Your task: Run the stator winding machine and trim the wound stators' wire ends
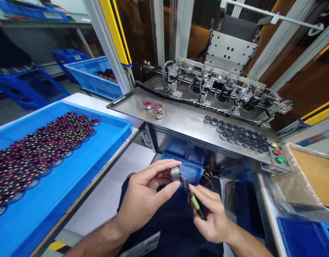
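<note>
My left hand (145, 194) pinches a motor stator (175, 174) by its rim between thumb and fingers, its grey metal side turned up. Thin copper wires (192, 165) stick out from its right side. In my right hand (211, 210) is a pair of cutting pliers (193, 200) with black and yellow-green handles. The dark jaws point up and left, close to the wires at the stator's right edge; whether they touch a wire I cannot tell. Both hands are over my lap, in front of the metal bench.
A blue tray (111, 121) with many red-and-copper wound stators lies left. On the metal bench (180, 117) stand three wound stators (158, 113) and a group of black unwound cores (239, 134). Behind is a winding machine (207, 84); a button box (277, 157) is right.
</note>
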The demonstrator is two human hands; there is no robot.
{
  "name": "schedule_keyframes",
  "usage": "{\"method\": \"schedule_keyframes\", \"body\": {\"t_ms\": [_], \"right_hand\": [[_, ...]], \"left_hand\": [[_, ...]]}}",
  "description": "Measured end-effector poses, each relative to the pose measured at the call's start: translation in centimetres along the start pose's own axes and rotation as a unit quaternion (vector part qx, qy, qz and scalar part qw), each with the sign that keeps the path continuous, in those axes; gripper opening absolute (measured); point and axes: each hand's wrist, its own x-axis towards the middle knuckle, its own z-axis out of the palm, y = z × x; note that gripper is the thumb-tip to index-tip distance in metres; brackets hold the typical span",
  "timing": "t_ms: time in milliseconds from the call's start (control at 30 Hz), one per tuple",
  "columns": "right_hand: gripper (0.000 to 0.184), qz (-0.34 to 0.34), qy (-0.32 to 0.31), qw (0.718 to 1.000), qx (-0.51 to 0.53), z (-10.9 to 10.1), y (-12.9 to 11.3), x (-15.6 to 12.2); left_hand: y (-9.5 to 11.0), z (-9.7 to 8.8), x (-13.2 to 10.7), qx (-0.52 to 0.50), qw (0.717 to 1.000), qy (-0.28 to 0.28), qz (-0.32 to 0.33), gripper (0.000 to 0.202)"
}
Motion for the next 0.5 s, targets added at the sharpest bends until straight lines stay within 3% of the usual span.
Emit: {"method": "schedule_keyframes", "body": {"t_ms": [200, 500], "right_hand": [[0.083, 0.016, 0.004, 1.0, 0.006, -0.02, -0.18, -0.11], [0.089, -0.003, -0.001, 1.0, 0.019, 0.32, -0.31, 0.61]], "left_hand": [[-0.52, -0.45, -0.25, -0.031, 0.999, -0.013, 0.027, 0.028], [-0.23, -0.32, -0.56, 0.017, 0.997, 0.006, 0.079, 0.026]]}}
